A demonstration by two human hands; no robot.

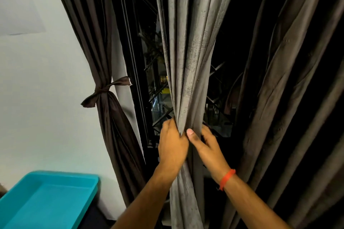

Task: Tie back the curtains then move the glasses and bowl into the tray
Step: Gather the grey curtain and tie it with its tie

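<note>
both hands clamp the middle curtain [188, 46], a grey, slubbed, slightly shiny fabric gathered into narrow vertical pleats; its long axis runs straight up and down, bundle narrowest at the grip and fanning out above and below it. left hand [172, 147] grips the bundle from its left side, fingers curled into the folds; right hand [205, 147] wraps it from the right, thumb pressed across the front, fingers behind the cloth. orange band [226, 179] on the right wrist, just below the grip. left of the grip, a dark brown satin curtain [104, 61] hangs already cinched by a knotted tieback [104, 90] of the same fabric, against a white wall [46, 89]. right of the grip, another dark brown curtain [290, 80] hangs loose in broad folds. behind the grip, dark window [145, 52] with metal grille. low left of the grip, teal plastic tray [55, 178], rectangular with rounded rim.
</note>
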